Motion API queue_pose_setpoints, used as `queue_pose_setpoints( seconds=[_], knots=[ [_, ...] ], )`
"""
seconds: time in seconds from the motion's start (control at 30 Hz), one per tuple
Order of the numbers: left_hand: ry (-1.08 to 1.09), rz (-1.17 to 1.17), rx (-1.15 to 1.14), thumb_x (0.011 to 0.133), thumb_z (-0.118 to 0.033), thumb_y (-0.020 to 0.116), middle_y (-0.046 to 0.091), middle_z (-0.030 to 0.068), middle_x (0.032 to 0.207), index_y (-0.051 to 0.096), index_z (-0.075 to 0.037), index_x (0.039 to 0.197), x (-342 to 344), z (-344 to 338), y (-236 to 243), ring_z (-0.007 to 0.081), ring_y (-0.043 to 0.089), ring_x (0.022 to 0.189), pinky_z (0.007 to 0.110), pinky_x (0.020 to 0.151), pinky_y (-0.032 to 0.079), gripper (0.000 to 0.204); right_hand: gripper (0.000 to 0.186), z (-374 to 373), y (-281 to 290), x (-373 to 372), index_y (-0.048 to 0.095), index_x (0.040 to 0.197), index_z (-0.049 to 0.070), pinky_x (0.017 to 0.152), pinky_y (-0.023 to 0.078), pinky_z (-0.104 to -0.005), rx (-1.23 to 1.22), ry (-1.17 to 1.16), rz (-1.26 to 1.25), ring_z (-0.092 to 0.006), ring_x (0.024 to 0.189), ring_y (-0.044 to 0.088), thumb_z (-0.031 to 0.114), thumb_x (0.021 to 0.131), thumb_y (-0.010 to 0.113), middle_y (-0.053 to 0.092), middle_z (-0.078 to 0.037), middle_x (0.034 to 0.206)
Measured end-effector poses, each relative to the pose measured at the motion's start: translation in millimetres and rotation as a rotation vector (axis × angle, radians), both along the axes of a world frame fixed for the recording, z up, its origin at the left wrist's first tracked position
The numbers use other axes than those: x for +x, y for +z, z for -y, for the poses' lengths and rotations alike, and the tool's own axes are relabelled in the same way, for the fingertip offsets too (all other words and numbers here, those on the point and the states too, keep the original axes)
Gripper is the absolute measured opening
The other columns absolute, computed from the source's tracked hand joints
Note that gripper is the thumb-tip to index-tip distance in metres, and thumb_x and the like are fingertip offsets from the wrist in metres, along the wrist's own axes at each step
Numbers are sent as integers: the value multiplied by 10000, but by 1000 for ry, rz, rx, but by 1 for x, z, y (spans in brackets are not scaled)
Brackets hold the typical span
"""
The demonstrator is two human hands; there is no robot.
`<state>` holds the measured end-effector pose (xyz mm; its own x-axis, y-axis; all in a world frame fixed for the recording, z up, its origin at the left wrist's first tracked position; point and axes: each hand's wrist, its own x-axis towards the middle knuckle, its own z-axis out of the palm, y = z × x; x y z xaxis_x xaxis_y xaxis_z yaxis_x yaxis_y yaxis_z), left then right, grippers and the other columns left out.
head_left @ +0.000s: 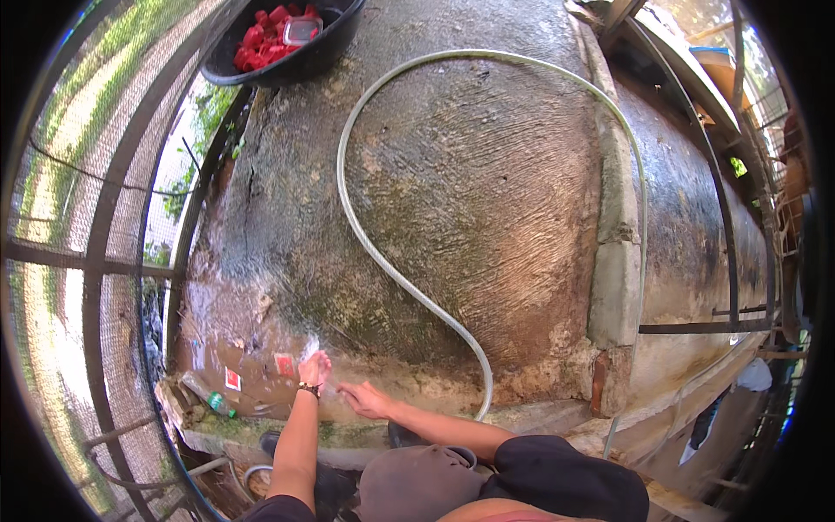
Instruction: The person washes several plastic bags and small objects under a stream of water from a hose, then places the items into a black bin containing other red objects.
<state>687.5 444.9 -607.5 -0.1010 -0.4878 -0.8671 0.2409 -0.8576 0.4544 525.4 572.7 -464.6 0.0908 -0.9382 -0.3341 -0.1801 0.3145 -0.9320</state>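
Observation:
My left hand point(317, 369), with a bracelet at the wrist, is held low over the wet floor at the near left. Its fingers look apart, and I see nothing held in them. White water splashes point(310, 347) just beyond its fingertips. Close by on its right, my right hand point(365, 400) is closed, its fingers pointing toward the left wrist; what it grips is too small or hidden to make out. A pale hose point(396, 276) curves over the floor and passes out of sight near my right forearm. Two small red-and-white flat pieces point(284, 364) lie near my left hand.
A black tub point(328, 54) of red pieces and a clear container stands at the far left. A plastic bottle point(207, 393) lies by the near left edge. Mesh fencing point(100, 265) runs along the left. A low concrete curb point(613, 283) borders the sloping rough floor point(470, 174) on the right.

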Motion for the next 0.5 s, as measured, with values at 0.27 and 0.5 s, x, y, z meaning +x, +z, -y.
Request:
queue_pose_setpoints(
  seconds=[0.27, 0.5],
  knots=[
    [-117, 65, -138, 856, -127, 551, 572, 27, 682, 566, -93, 822, -17, -31, -25, 140, 557, 585, 289, 517, 472, 50, 128, 9, -58, -29, 578, 977, 83, 572, 473, -331, 23, -219, -70, -168, 589, 567, 124, 894, 490, 584, -94, 705],
    [-288, 594, -482, 792, -100, 595, 593, 37, 736, 531, -73, 960, 41, -55, -72, 112, 557, 570, 249, 473, 463, 182, 184, 32, -30, -33, 539, 1026, 70, 533, 426, -275, 177, 39, 39, -99, 569, 537, 189, 934, 433, 576, -43, 616]
  ],
)
